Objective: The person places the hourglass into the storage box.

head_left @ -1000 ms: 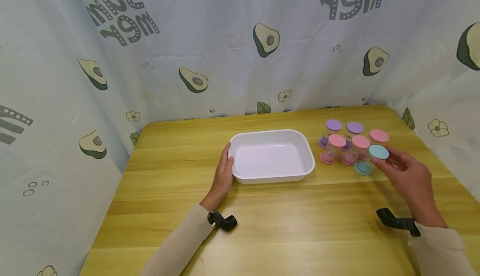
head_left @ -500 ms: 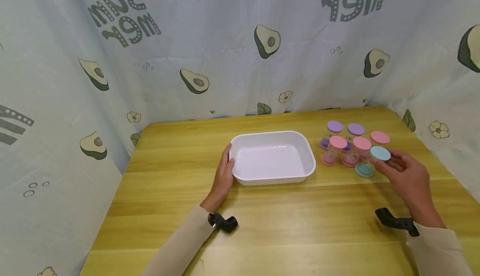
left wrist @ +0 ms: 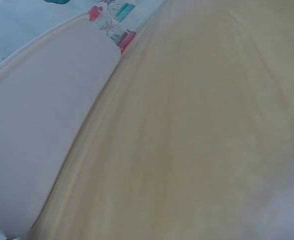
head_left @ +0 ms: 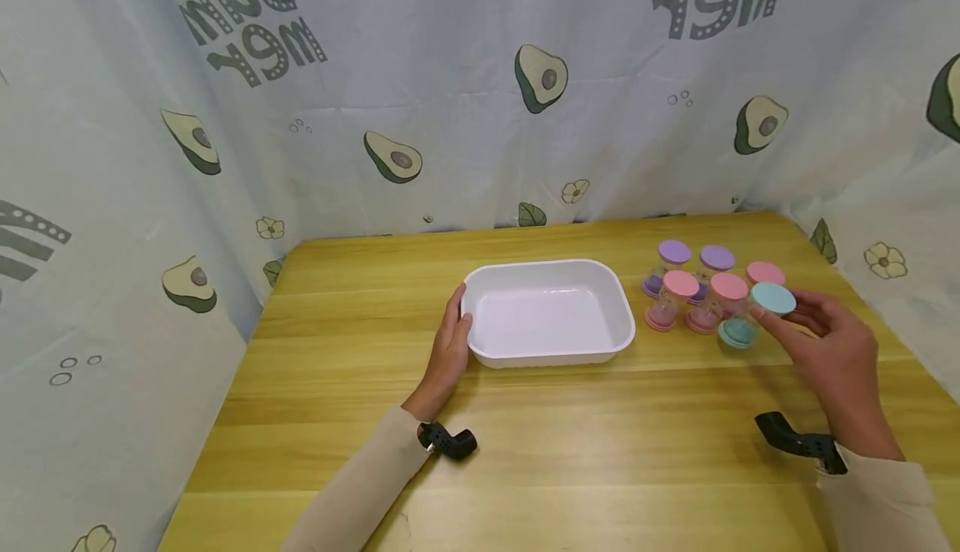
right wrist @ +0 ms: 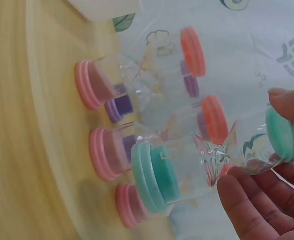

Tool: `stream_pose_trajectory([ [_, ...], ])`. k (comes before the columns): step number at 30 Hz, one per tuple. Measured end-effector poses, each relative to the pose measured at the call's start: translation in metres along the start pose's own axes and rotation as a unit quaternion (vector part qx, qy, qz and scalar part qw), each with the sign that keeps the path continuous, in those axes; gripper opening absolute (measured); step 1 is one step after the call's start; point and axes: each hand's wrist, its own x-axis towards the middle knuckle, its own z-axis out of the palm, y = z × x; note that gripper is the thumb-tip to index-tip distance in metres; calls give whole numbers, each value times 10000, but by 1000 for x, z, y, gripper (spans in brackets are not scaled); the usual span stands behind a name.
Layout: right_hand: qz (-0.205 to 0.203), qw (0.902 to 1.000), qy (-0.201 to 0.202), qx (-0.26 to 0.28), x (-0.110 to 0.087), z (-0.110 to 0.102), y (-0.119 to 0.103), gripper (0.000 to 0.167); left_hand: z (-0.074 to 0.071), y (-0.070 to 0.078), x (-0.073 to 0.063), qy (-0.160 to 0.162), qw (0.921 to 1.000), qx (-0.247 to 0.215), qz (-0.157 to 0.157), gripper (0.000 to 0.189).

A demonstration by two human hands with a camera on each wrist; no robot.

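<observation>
My left hand [head_left: 446,348] holds the left end of a white rectangular tray [head_left: 551,352], its thumb at the rim and its fingers along the outer wall. The left wrist view shows the side of the tray [left wrist: 47,125] resting on the table. On the right, my right hand [head_left: 832,343] grips a teal-capped hourglass [head_left: 737,333] by its upper part, thumb near the cap and fingers under the glass. The right wrist view shows its teal base [right wrist: 154,177], clear body and narrow waist. Close behind stand pink-capped hourglasses [head_left: 729,287] and two purple-capped hourglasses [head_left: 717,258].
The wooden table [head_left: 570,452] is backed by a pale curtain [head_left: 450,52] printed with avocados, which also hangs at both sides. The other hourglasses are grouped tightly right of the tray, close to my right fingers. Each wrist wears a black camera mount [head_left: 450,442].
My right hand has moved slightly up and to the right in the head view, and the teal hourglass has shifted with it. My left hand stays at the tray.
</observation>
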Motion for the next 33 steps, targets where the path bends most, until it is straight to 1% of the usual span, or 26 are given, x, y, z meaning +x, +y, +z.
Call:
stream_pose_trajectory([
  [4, -85, 9998, 22, 175, -1, 2, -7, 49, -1, 6, -2, -66, 10000, 17, -47, 51],
  [9, -304, 9989, 34, 351, -1, 7, -19, 49, -3, 31, -7, -171, 9998, -9, -128, 52],
  [11, -426, 9980, 2, 460, -1, 10, -24, 48, -4, 39, -9, -163, 9998, 29, -134, 51],
  [15, -720, 9958, -33, 566, -1, 16, -34, 48, -4, 42, -10, -149, 9997, 59, -200, 51],
  [17, -786, 9952, -53, 583, -2, 19, -37, 48, -4, 41, -10, -135, 9997, 59, -199, 51],
  [25, -669, 9947, -239, 743, 1, 27, -48, 45, -3, 40, -10, -124, 9993, 126, -319, 51],
  [33, -771, 9939, -376, 687, 2, 35, -57, 44, -4, 42, -10, -136, 9991, 190, -352, 51],
])
